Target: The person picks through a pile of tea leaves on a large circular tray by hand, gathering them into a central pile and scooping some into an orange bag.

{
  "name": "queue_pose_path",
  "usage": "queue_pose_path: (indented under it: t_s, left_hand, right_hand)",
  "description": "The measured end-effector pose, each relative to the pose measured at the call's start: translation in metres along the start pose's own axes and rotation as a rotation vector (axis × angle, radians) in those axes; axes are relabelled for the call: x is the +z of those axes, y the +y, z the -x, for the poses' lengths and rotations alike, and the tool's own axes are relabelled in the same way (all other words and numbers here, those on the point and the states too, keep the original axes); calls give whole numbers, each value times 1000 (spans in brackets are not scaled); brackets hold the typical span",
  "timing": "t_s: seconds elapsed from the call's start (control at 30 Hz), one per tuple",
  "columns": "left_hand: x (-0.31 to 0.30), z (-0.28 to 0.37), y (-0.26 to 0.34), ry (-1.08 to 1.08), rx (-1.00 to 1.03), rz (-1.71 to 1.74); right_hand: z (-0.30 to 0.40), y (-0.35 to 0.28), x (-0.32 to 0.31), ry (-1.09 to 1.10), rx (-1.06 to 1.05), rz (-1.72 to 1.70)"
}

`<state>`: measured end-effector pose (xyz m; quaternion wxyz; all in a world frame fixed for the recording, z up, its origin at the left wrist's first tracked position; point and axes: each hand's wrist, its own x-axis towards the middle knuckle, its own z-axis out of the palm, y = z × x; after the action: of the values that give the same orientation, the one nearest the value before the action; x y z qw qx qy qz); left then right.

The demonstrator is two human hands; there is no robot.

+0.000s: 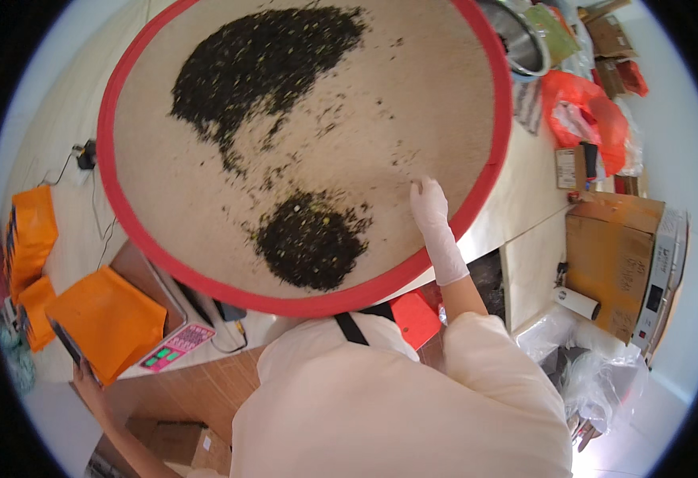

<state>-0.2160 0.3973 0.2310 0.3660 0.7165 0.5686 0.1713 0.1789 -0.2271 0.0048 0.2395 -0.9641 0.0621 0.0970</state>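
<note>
A large round tray [444,89] with a red rim and a woven tan surface lies before me. It holds a wide heap of dark dried leaves [253,66], apparently tea, and a smaller round pile [310,242] nearer to me. My right hand [429,206], in a white glove, is over the tray's right side with its fingers curled together; anything tiny between the fingertips is too small to make out. At the lower left, my bare left hand [88,377] grips the lower edge of an orange bag [110,316], its fingers partly hidden. That bag rests over a digital scale [175,346].
More orange bags [32,233] stand at the far left by a plug and cables [86,155]. On the right are a steel bowl [522,42], a red plastic bag [588,113], a cardboard box [609,257] and a white cylinder [576,303]. Below sits another carton [178,445].
</note>
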Motion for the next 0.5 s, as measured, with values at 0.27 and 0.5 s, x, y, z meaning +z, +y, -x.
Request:
queue_pose_path:
  t_s: [0.27,0.5]
  left_hand:
    - [-4,30,24,156,253,-37]
    - [-32,42,41,146,345,84]
  right_hand:
    - [95,-56,94,-109,85,-157]
    - [119,-139,110,88,-388,-162]
